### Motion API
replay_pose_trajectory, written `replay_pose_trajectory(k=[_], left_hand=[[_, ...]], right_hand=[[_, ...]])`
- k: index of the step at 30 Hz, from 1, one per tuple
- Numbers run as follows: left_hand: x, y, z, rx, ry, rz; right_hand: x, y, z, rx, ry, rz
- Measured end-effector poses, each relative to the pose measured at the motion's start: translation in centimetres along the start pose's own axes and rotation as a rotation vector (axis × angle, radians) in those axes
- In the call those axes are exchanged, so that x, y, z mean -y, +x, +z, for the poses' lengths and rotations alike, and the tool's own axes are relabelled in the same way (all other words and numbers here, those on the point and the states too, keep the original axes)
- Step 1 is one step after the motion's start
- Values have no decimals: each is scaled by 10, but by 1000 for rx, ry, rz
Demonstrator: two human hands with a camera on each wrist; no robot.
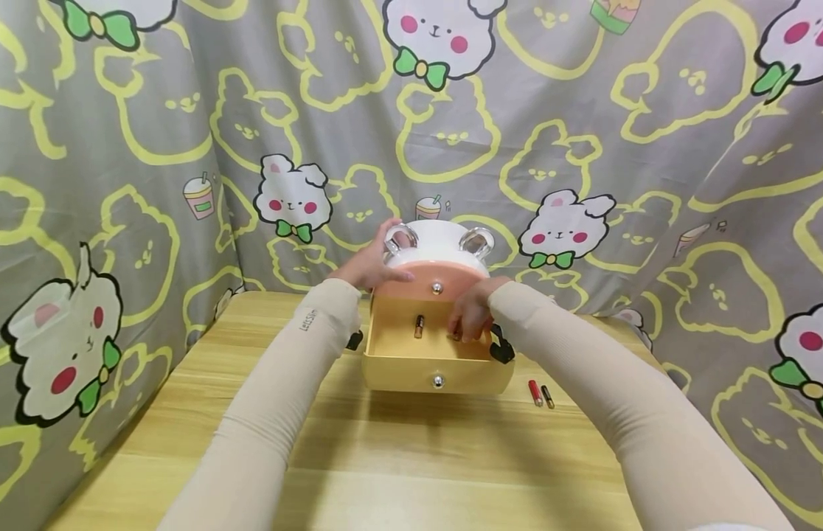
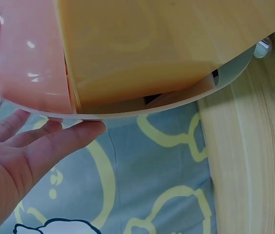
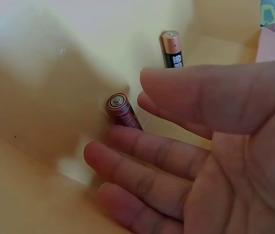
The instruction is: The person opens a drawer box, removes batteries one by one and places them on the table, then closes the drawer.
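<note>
A small storage box with a white shell [image 1: 425, 240] stands on the table, its yellow lower drawer [image 1: 398, 375] pulled out under a pink upper drawer [image 1: 421, 279]. My left hand [image 1: 372, 264] rests on the box's left side, thumb over the pink front and extended fingers along the shell. Inside the yellow drawer, my right hand [image 1: 473, 310] reaches down with loosely spread fingers. A red battery [image 3: 123, 114] lies right at its fingertips, partly hidden by them. A black and copper battery [image 3: 172, 48] lies farther left in the drawer, partly behind the thumb in the right wrist view.
Right of the drawer, a red battery [image 1: 535, 392] and a black battery [image 1: 548, 397] lie side by side on the wooden table [image 1: 398, 472]. Two clear ear-shaped loops [image 1: 478, 242] rise from the box top. A patterned curtain [image 1: 358, 110] hangs behind and on both sides.
</note>
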State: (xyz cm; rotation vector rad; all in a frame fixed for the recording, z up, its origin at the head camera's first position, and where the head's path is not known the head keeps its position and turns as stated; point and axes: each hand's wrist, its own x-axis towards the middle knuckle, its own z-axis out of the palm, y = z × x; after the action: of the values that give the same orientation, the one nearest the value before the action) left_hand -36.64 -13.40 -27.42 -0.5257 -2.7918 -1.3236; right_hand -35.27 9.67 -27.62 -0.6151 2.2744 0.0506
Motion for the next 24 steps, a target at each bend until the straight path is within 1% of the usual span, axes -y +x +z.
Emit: replay_pose_trajectory(k=[5, 16, 24], left_hand=[[1, 0, 0, -2, 2, 9], [1, 1, 0, -10, 25, 11], [1, 1, 2, -10, 35, 12]], right_hand=[[0, 3, 0, 19, 20, 2], [-1, 5, 1, 16, -15, -7], [-5, 5, 3, 29, 92, -15]])
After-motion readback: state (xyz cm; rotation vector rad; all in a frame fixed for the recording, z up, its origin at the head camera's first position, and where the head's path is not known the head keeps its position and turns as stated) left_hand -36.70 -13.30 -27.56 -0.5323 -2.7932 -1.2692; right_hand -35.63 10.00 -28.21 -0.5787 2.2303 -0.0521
